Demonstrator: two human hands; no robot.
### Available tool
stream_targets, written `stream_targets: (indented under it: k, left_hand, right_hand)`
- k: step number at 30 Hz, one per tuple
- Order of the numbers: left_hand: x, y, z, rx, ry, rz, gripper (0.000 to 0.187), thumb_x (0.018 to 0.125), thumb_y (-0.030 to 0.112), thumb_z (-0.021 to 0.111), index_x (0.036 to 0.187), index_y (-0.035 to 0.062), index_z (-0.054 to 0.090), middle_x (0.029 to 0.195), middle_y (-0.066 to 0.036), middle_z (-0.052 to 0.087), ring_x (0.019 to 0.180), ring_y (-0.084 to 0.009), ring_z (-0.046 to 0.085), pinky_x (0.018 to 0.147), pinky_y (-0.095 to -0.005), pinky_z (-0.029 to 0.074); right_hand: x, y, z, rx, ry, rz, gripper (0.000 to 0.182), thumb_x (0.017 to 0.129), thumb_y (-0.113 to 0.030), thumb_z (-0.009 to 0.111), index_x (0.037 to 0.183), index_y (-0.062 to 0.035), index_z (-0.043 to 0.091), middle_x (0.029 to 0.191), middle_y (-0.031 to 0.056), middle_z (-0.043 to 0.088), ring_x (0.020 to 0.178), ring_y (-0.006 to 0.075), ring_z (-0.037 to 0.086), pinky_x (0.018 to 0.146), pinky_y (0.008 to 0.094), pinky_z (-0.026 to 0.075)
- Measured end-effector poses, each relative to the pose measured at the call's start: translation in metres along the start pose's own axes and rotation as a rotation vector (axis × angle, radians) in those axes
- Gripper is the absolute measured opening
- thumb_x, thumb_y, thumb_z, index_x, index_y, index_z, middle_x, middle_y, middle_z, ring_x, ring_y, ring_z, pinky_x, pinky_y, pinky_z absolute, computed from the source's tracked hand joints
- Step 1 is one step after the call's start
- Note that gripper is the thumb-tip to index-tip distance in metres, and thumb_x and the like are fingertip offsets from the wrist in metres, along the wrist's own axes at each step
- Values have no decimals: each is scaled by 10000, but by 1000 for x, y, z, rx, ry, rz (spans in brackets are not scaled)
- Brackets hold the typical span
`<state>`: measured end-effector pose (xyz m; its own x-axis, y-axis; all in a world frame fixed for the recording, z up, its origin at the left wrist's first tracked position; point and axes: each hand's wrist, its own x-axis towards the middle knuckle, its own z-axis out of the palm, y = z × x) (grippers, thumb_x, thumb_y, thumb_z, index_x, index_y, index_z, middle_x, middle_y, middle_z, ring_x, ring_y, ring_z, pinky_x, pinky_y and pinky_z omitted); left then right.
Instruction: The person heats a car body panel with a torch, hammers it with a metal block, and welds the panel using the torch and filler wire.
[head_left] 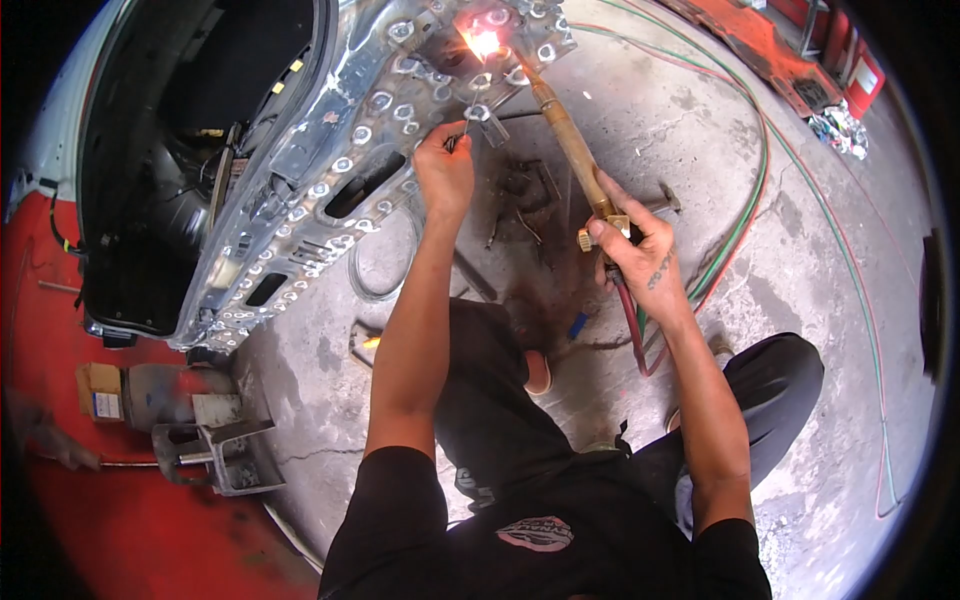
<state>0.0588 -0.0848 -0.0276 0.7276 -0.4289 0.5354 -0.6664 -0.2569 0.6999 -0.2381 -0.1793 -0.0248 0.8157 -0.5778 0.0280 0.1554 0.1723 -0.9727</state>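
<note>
In the head view my right hand (640, 245) is wrapped round the brass handle of a gas welding torch (568, 130). The torch slants up and left, its tip close to a bright glow (483, 44) on a bare metal car panel (385, 110). My left hand (445, 168) is closed on a thin filler rod (470, 118), which points up toward the glow. Round weld spots dot the panel in rows, with slots cut between them. A red hose and a green hose leave the torch's lower end beneath my right hand.
Green and red hoses (765, 150) loop over the concrete floor (780, 260) on the right. A metal bracket (225, 450) and a cardboard box (100, 392) lie at the lower left. Coiled wire (362, 282) rests under the panel. An orange-red metal piece (765, 50) lies at the upper right.
</note>
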Motion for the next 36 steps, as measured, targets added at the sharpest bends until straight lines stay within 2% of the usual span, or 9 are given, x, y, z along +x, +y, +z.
stream_targets:
  k: [36]
  left_hand:
    - [1, 3, 1, -21, -11, -5, 198, 936, -37, 705, 1123, -60, 768, 810, -36, 714, 708, -95, 623, 651, -269, 505]
  right_hand:
    - [1, 3, 1, -4, 6, -10, 599, 1025, -150, 689, 1592, -93, 507, 873, 28, 683, 568, 94, 630, 512, 266, 520]
